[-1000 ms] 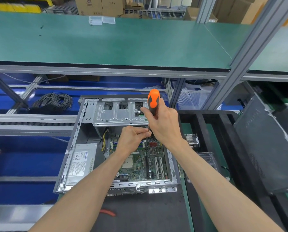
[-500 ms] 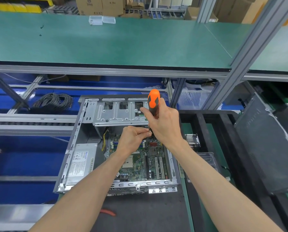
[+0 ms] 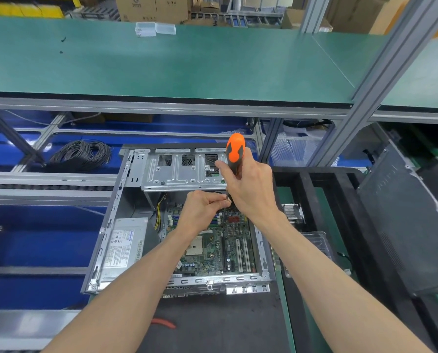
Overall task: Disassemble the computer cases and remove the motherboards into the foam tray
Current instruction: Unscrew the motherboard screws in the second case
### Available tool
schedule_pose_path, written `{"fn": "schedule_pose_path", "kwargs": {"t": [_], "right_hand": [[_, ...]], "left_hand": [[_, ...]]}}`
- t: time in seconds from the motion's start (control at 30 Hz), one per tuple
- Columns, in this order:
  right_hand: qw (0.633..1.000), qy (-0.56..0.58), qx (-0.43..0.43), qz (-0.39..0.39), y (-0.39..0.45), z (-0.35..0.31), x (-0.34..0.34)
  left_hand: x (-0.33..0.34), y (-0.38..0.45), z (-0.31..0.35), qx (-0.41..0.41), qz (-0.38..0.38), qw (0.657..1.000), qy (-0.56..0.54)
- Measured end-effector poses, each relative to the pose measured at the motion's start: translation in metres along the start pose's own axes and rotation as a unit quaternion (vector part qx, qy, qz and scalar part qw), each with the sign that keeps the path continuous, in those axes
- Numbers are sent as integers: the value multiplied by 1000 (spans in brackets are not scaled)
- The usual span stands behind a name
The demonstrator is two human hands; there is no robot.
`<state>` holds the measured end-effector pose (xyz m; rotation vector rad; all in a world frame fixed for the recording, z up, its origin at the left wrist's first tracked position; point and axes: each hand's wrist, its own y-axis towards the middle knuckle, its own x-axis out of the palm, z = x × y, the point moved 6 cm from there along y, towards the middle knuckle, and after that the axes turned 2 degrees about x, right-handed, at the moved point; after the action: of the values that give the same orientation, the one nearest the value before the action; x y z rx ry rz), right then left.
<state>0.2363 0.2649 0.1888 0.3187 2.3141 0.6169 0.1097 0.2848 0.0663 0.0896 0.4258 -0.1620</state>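
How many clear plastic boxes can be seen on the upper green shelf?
2: one clear plastic box and a second touching its right side, both at the far edge of the green shelf. Others may lie outside the view.

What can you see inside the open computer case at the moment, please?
Inside the computer case lie a green motherboard, a grey power supply with yellow wires, and a metal drive bracket. The left hand and right hand cover the screwdriver tip.

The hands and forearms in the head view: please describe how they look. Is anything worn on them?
Both arms are bare up to the frame's lower edge: no sleeves show. The left hand and the right hand wear no gloves, and no ring, watch or wrist strap shows on the visible sides.
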Motion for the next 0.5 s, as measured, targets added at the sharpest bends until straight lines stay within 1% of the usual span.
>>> {"fn": "schedule_pose_path", "kwargs": {"t": [0.23, 0.3, 0.33, 0.4, 0.5], "right_hand": [[1000, -11, -2, -13, 1, -4, -1], [999, 2, 5, -35, 4, -4, -1], [998, 14, 16, -63, 7, -3, 0], [987, 33, 45, -151, 14, 1, 2], [958, 74, 54, -271, 21, 1, 4]], "left_hand": [[-1, -1, -4, 2, 2, 1000, -2], [0, -1, -7, -3, 1, 1000, -2], [1, -1, -8, -8, 3, 1000, -3], [1, 0, -9, -14, -2, 1000, 0], [2, 2, -7, -12, -31, 999, 10]]}}
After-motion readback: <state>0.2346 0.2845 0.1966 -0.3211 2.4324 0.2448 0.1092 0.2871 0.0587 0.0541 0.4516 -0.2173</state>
